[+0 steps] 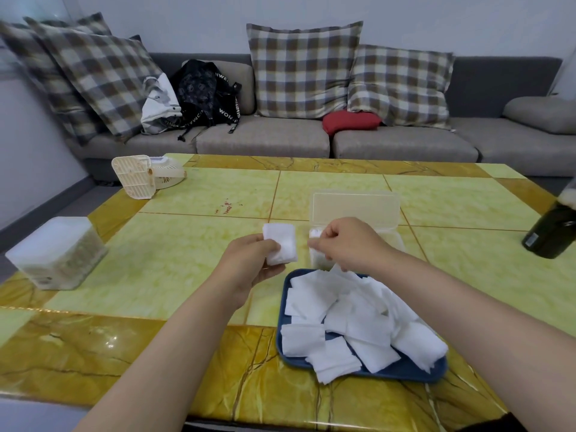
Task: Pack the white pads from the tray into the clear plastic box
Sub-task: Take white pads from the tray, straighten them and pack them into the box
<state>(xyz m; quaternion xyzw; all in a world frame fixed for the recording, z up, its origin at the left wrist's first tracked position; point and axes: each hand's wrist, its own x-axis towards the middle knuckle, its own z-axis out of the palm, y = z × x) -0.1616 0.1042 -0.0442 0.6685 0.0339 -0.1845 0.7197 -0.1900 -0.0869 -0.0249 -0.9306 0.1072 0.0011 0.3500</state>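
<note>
A blue tray at the table's near right holds a loose heap of white pads. Just behind it stands the clear plastic box with its lid raised. My left hand is shut on a small stack of white pads, held upright above the table, left of the box. My right hand hovers over the box's front edge, fingers pinched together; some white shows at the fingertips, but I cannot tell if it is held. The box's inside is mostly hidden behind this hand.
A lidded white container sits at the table's left edge. A cream fan lies at the far left corner. A dark bottle stands at the right edge. A grey sofa with checked cushions runs behind the table.
</note>
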